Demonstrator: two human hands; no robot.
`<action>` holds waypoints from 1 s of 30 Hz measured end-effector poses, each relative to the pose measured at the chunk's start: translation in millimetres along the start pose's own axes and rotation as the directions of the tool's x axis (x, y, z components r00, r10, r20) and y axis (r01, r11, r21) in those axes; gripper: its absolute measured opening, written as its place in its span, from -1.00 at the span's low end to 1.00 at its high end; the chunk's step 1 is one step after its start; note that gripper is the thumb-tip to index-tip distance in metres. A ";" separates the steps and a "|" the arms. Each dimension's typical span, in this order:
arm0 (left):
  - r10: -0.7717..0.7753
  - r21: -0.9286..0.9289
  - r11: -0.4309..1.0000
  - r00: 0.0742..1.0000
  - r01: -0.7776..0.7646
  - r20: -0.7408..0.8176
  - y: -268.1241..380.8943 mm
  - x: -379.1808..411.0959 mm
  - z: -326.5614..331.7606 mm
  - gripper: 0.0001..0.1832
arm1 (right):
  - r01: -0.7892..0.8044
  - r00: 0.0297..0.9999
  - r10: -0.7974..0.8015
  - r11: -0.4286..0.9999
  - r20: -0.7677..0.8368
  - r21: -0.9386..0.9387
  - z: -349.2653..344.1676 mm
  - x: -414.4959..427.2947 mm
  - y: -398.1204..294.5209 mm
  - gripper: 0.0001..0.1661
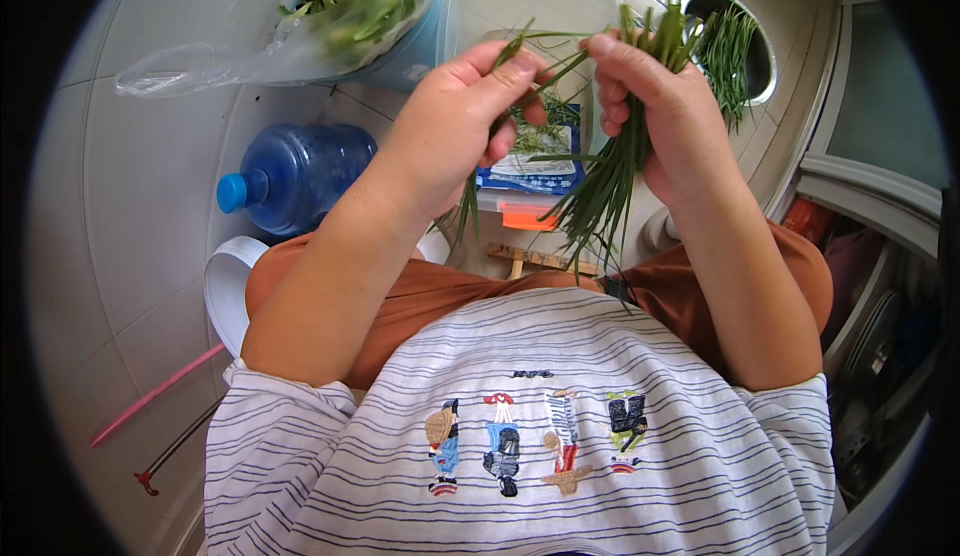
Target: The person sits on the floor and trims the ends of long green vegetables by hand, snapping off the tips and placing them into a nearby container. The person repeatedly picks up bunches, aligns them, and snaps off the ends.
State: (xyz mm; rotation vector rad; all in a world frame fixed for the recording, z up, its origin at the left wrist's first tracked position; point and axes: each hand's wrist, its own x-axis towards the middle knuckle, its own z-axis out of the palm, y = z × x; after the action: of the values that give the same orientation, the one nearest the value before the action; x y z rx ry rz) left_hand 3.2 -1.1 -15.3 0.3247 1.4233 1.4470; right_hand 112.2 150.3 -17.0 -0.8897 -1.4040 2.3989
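Note:
My left hand (487, 95) pinches a few green stalks between thumb and fingers, their thin ends hanging below it. A larger bunch of long green leaves, which look like garlic chives (619, 173), is gripped in my right hand (660, 98), cut ends up and tips hanging down. Between the two hands a few stalks stretch across, near my right thumb. Beneath them, loose green scraps (544, 128) lie on a blue and white packet (532, 173) on a clear plastic box lid with orange latches. More chives (727, 57) rest in a round metal bowl (766, 80) at the upper right.
At the upper left, leafy greens (360, 1) in a clear plastic bag (255, 61) sit over a light blue container (420, 42). A large blue water bottle (300, 173) lies by the tiled wall. Beyond my right arm stands a cabinet with a glazed door (885, 91).

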 end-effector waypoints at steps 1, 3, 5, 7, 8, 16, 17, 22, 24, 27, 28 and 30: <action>-0.001 0.012 1.000 0.999 0.001 -0.037 0.5 2.4 -4.9 -0.75 | 0.000 0.999 0.003 0.999 -0.046 0.047 -2.1 1.7 0.0 -0.79; -0.005 -0.007 1.000 0.994 0.005 -0.110 -2.9 7.4 -17.4 -0.76 | 0.084 0.994 -0.068 0.973 -0.082 0.216 -11.9 9.2 -2.1 -0.79; -0.007 -0.073 0.997 0.963 -0.014 -0.271 -12.1 17.3 -27.1 -0.78 | 0.130 0.973 -0.066 0.946 -0.219 0.296 -18.8 12.3 -9.0 -0.79; -0.017 -0.191 0.977 0.855 -0.097 -0.519 -19.8 34.8 -48.2 -0.81 | 0.150 0.978 -0.117 0.968 -0.171 0.200 -22.4 13.4 -16.3 -0.75; 0.006 -0.150 0.983 0.843 -0.103 -0.537 -19.9 38.1 -57.4 -0.80 | 0.132 0.984 -0.115 0.983 -0.133 0.124 -22.4 11.6 -19.0 -0.75; 0.211 0.211 0.957 0.977 -0.201 -0.023 12.4 -1.8 0.3 -0.78 | 0.071 0.991 -0.044 0.972 0.123 -0.226 -4.6 -8.6 -4.6 -0.77; 0.232 0.225 0.949 0.972 -0.220 -0.029 8.7 -1.6 -0.7 -0.80 | 0.060 0.991 -0.030 0.971 0.129 -0.232 -3.3 -9.7 -3.5 -0.77; 0.291 0.287 0.921 0.955 -0.264 -0.056 12.5 -2.3 -4.7 -0.86 | 0.036 0.989 -0.001 0.970 0.146 -0.239 -6.1 -7.7 -2.0 -0.78; 0.337 0.354 0.887 0.939 -0.296 -0.061 15.2 -2.8 -6.3 -0.86 | 0.020 0.991 0.013 0.969 0.132 -0.246 -6.6 -8.7 -3.3 -0.77; 0.362 0.360 0.887 0.919 -0.288 -0.157 19.7 -0.8 -15.7 -0.86 | -0.025 0.992 0.050 0.975 0.111 -0.220 -8.3 -9.2 -6.7 -0.75; 0.385 0.386 0.874 0.906 -0.297 -0.175 18.9 1.6 -21.2 -0.85 | -0.035 0.989 0.062 0.980 0.131 -0.197 -8.4 -9.9 -8.1 -0.74; 0.359 0.302 0.905 0.918 -0.299 -0.166 17.5 1.8 -14.2 -0.82 | -0.057 0.981 0.084 0.987 0.175 -0.151 -8.3 -11.7 -8.8 -0.73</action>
State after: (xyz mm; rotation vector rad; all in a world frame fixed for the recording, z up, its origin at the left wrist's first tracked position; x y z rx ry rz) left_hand -16.7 -3.7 -4.8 0.6225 1.8204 1.5962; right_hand 125.5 155.3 -8.0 -0.7828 -1.6593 2.5105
